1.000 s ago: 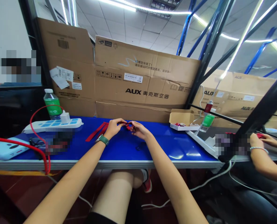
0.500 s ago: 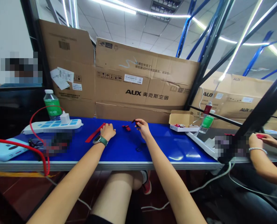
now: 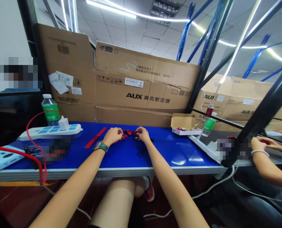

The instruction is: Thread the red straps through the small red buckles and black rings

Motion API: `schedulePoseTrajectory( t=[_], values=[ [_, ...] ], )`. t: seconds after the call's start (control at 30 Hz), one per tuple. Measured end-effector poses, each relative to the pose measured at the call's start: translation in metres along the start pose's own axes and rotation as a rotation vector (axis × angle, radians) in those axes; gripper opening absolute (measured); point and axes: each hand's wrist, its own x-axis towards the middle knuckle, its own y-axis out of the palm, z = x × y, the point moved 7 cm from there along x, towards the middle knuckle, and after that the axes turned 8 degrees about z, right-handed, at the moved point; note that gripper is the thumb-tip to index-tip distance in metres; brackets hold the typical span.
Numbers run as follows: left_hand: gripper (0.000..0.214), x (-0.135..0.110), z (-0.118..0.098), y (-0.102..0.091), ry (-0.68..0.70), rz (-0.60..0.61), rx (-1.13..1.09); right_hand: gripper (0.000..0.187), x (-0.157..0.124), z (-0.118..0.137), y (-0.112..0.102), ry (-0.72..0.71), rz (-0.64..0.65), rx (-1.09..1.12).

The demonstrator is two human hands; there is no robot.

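Two bare hands nearly together at centre of table: L hand and R hand w/ fingers at small red parts, grip unclear, on blue bench top. Red strap lies left; open carton right.

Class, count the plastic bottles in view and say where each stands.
2: the left bottle behind the white power strip; the right bottle to the right of the small cardboard box. More may be hidden.
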Motion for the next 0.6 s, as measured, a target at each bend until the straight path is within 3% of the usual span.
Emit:
schedulePoseTrajectory(
  t=[0.1, 0.2, 0.4, 0.5, 0.6],
  values=[
    [0.018, -0.001, -0.016, 0.021, 0.142, 0.225, -0.239, 0.018, -0.003, 0.003, -0.005, -0.027, -0.040, -0.284],
    [0.019, -0.006, -0.033, 0.032, 0.241, 0.354, -0.316, 0.016, -0.005, 0.014, -0.009, -0.101, -0.081, -0.532],
    [0.022, -0.009, -0.046, 0.017, 0.393, 0.279, -0.186, 0.027, -0.010, 0.043, -0.025, -0.245, -0.259, -0.594],
    [0.024, -0.010, -0.042, 0.020, 0.422, 0.328, -0.039, 0.029, -0.014, 0.050, -0.036, -0.247, -0.359, -0.585],
    [0.025, -0.007, -0.035, 0.028, 0.389, 0.347, 0.033, 0.027, -0.014, 0.049, -0.039, -0.191, -0.319, -0.604]
  ],
)
